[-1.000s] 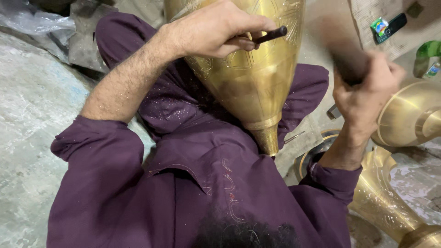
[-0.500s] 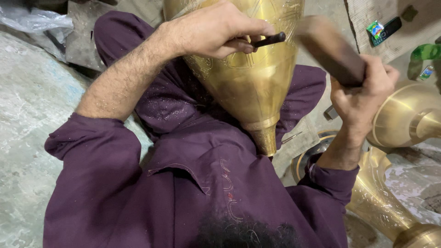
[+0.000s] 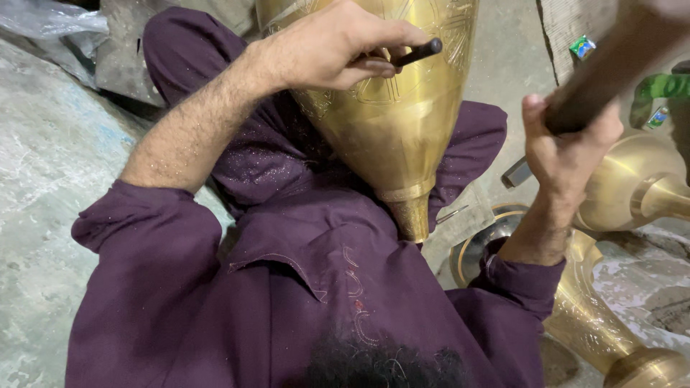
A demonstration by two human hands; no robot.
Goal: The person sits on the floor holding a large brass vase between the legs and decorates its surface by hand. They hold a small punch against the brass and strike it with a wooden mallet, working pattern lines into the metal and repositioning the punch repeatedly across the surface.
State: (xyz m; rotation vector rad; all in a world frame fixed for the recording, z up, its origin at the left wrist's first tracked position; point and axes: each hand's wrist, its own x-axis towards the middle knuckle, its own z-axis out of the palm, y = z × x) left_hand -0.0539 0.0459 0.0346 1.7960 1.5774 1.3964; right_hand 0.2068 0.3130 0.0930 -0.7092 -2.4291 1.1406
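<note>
A large brass vase (image 3: 402, 122) with engraved patterns lies across my lap, its narrow neck pointing toward me. My left hand (image 3: 327, 50) is shut on a dark metal chisel (image 3: 415, 52), whose tip rests against the vase's engraved surface. My right hand (image 3: 568, 151) is raised at the right, shut on the handle of a dark wooden mallet (image 3: 611, 68) that runs up and out of the frame's top right corner. I wear purple clothes (image 3: 287, 287).
More brass pieces lie at the right: a rounded one (image 3: 640, 183) behind my right hand and a long fluted one (image 3: 604, 323) by my right elbow. A grey concrete floor (image 3: 43, 179) spreads to the left. Small green packets (image 3: 661, 90) sit at the upper right.
My right hand has swung the mallet upward and to the right, away from the chisel. The left hand holds the chisel in the same place on the vase.
</note>
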